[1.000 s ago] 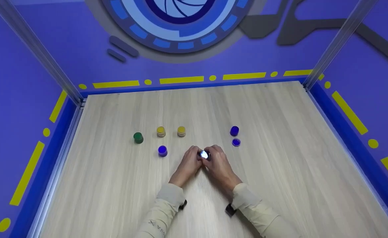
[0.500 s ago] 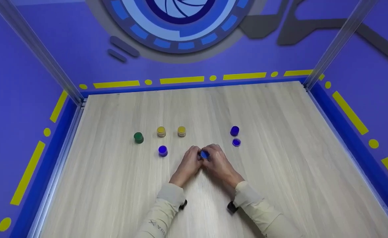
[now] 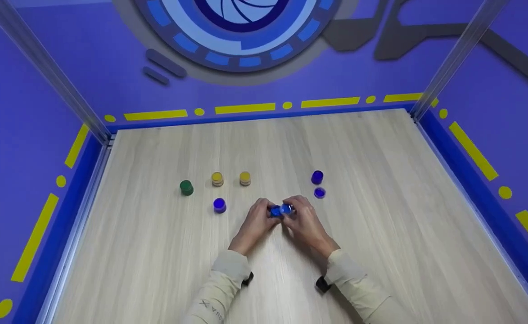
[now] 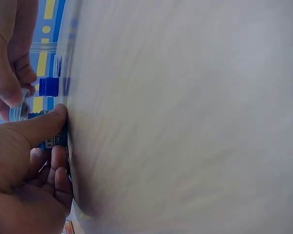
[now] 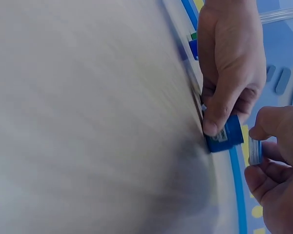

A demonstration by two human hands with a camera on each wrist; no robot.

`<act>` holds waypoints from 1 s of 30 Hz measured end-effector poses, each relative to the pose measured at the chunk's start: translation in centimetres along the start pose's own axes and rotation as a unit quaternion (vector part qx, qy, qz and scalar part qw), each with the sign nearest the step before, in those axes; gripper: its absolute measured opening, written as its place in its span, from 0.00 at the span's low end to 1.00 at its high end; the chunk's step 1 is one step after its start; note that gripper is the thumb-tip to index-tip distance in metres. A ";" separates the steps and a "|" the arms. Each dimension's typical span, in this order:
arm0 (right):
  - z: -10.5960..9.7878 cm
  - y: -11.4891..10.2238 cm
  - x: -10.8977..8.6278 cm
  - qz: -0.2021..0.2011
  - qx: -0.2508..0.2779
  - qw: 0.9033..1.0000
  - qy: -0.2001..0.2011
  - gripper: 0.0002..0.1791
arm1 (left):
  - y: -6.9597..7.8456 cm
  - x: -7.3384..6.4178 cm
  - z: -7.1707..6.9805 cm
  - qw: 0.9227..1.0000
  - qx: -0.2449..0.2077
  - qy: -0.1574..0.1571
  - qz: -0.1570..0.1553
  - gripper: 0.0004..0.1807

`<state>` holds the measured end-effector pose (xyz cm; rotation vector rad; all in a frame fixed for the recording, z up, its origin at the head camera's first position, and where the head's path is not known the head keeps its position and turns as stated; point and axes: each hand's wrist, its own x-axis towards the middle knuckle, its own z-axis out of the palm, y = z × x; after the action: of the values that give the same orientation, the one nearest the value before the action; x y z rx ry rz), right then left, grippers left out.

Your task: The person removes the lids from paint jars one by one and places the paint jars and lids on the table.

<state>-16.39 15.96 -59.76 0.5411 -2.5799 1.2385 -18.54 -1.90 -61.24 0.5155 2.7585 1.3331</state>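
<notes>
My left hand (image 3: 254, 224) grips a small blue paint jar (image 5: 225, 136) low at the tabletop, thumb across its label. The jar's mouth is uncovered. Just to the right, my right hand (image 3: 306, 222) pinches a round lid (image 5: 255, 151) by its edge between thumb and fingers. In the right wrist view a narrow gap separates lid and jar. A violet jar (image 3: 317, 177) stands beyond the right hand, with a loose violet lid (image 3: 319, 193) lying in front of it.
Left of the hands stand a violet jar (image 3: 219, 205), a green jar (image 3: 186, 188) and two yellow-topped jars (image 3: 217, 179). Blue-violet panels (image 3: 264, 90) rise around the back and sides of the wooden table (image 3: 363, 148).
The lid has come off the blue jar; my right hand has moved slightly right with it. The left hand keeps its hold on the jar.
</notes>
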 end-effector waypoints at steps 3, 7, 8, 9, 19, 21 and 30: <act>-0.5 0.3 -0.4 0.015 0.009 1.000 0.006 0.19 | 0.1 -0.1 -0.1 1.000 -0.011 -0.009 -0.018 0.17; -1.2 0.8 -0.9 0.023 0.022 0.999 0.018 0.19 | 0.2 -0.1 -0.2 0.999 -0.015 -0.014 -0.028 0.17; -1.4 0.9 -1.0 0.025 0.024 0.999 0.021 0.19 | 0.2 -0.1 -0.2 0.999 -0.015 -0.015 -0.030 0.17; -1.6 1.0 -1.1 0.028 0.026 0.999 0.023 0.19 | 0.3 -0.1 -0.3 0.999 -0.015 -0.016 -0.031 0.17; -3.2 1.7 -2.4 0.056 0.030 0.997 0.042 0.20 | 0.9 -0.1 0.1 0.999 0.010 -0.010 -0.033 0.18; -3.4 1.8 -2.6 0.059 0.030 0.997 0.049 0.20 | 1.0 -0.1 0.2 0.999 0.018 -0.005 -0.027 0.18; -4.4 2.4 -3.4 0.073 0.039 0.993 0.080 0.20 | 1.3 -0.1 0.3 0.999 0.035 0.003 -0.012 0.17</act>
<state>-14.18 21.55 -59.96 0.2600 -2.4824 1.3743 -18.01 -0.91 -60.43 0.4808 2.8147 1.2387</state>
